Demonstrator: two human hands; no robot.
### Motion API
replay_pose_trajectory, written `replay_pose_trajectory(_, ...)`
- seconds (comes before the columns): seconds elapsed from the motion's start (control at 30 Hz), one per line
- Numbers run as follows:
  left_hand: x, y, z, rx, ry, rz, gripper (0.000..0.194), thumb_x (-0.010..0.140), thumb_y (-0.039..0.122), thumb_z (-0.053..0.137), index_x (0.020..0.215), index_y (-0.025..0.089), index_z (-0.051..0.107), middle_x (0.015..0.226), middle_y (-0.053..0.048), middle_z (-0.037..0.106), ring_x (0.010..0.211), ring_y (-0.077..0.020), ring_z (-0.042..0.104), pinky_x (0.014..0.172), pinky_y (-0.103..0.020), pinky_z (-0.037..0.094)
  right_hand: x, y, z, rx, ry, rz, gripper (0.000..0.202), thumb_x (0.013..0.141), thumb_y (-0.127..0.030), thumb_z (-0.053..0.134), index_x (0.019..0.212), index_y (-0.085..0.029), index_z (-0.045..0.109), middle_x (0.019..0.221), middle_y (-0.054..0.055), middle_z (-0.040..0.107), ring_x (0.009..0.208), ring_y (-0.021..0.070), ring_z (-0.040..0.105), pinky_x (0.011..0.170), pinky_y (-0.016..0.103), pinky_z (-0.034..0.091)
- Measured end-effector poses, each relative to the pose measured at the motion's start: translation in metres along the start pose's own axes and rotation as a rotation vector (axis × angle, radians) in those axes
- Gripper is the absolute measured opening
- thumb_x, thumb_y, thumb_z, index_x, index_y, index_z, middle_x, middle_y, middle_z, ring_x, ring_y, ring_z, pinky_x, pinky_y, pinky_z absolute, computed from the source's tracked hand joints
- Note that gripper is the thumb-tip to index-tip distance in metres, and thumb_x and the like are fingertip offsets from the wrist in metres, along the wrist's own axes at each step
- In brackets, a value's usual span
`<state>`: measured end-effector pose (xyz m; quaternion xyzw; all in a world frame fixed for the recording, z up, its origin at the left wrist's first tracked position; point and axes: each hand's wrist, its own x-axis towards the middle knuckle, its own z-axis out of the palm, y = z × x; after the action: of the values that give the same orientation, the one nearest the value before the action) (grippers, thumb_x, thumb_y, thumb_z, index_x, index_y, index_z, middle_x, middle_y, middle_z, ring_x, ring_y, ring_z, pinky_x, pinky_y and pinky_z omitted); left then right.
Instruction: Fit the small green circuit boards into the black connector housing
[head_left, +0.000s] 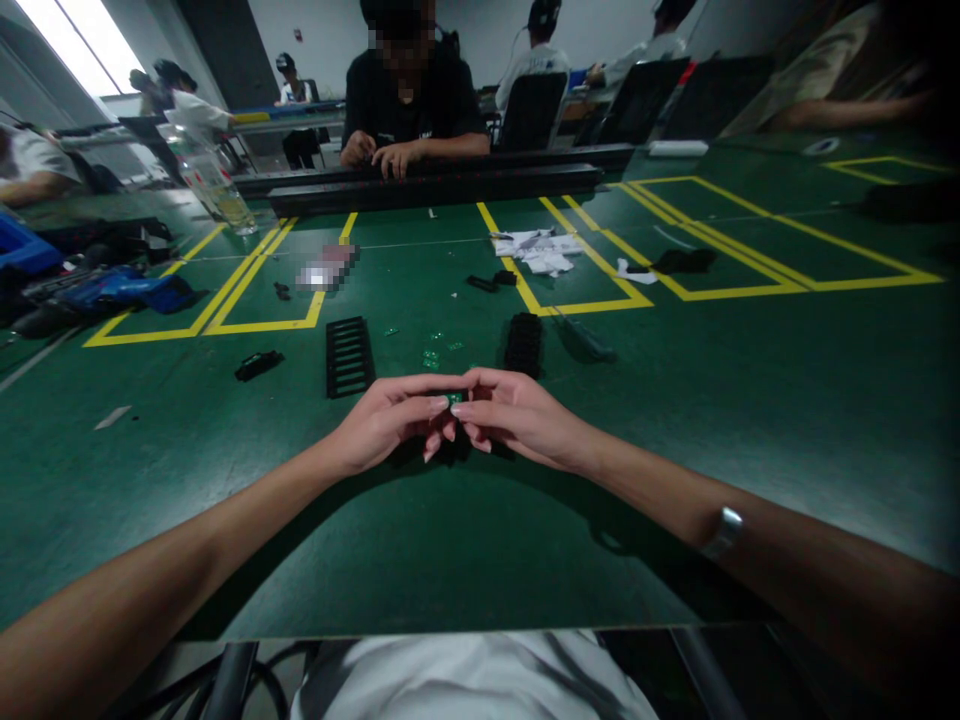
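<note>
My left hand (390, 415) and my right hand (517, 410) meet at the middle of the table, fingertips close together. Between the thumbs and index fingers of both hands is a small green circuit board (454, 398), mostly covered by the fingers. Just beyond the hands lie several small green circuit boards (431, 358). A black slotted tray (349, 357) rests to the left of them. On the right, a black ribbed tray (523, 345) sits close behind my right hand.
The green table (480, 560) carries yellow tape lines. A screwdriver-like tool (581, 338) lies right of the trays, and crumpled white paper (536, 250) farther back. Long black bars (435, 187) cross the far side, where a person (412, 100) sits. A clear bottle (217, 190) stands back left.
</note>
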<state>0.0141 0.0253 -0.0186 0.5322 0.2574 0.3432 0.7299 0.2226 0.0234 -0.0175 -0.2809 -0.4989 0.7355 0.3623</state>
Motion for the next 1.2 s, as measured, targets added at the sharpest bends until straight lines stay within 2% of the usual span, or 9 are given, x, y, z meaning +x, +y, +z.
replay_pose_trajectory(0.27, 0.0007, -0.0003, 0.0001, -0.015, -0.014, 0.005, 0.036, 0.093, 0.022, 0.063, 0.129, 0.019, 0.068, 0.079, -0.007, 0.07, 0.065, -0.0138, 0.064, 0.055, -0.023, 0.052, 0.0003, 0.001, -0.0015, -0.035, -0.022, -0.004, 0.029, 0.081, -0.028, 0.08, 0.098, -0.014, 0.061, 0.075, 0.001, 0.067, 0.059, 0.0095, 0.059, 0.051, 0.02, 0.045)
replay_pose_trajectory(0.5, 0.0002, 0.0012, 0.0009, -0.005, -0.026, 0.001, 0.042, 0.089, 0.019, 0.066, 0.131, 0.018, 0.066, 0.079, -0.007, 0.07, 0.063, -0.0134, 0.063, 0.054, -0.023, 0.053, 0.0003, 0.0015, -0.0027, -0.052, -0.027, 0.01, 0.027, 0.083, -0.03, 0.078, 0.096, -0.014, 0.06, 0.074, 0.002, 0.067, 0.056, 0.0093, 0.057, 0.05, 0.022, 0.045)
replay_pose_trajectory(1.2, 0.0007, -0.0005, 0.0006, 0.066, -0.004, 0.011, 0.039, 0.091, 0.02, 0.066, 0.13, 0.019, 0.067, 0.078, -0.006, 0.071, 0.062, -0.0123, 0.063, 0.052, -0.021, 0.052, 0.0, 0.0009, -0.0028, -0.073, -0.037, -0.006, 0.025, 0.085, -0.03, 0.077, 0.096, -0.013, 0.06, 0.074, 0.003, 0.066, 0.055, 0.0086, 0.056, 0.05, 0.021, 0.044)
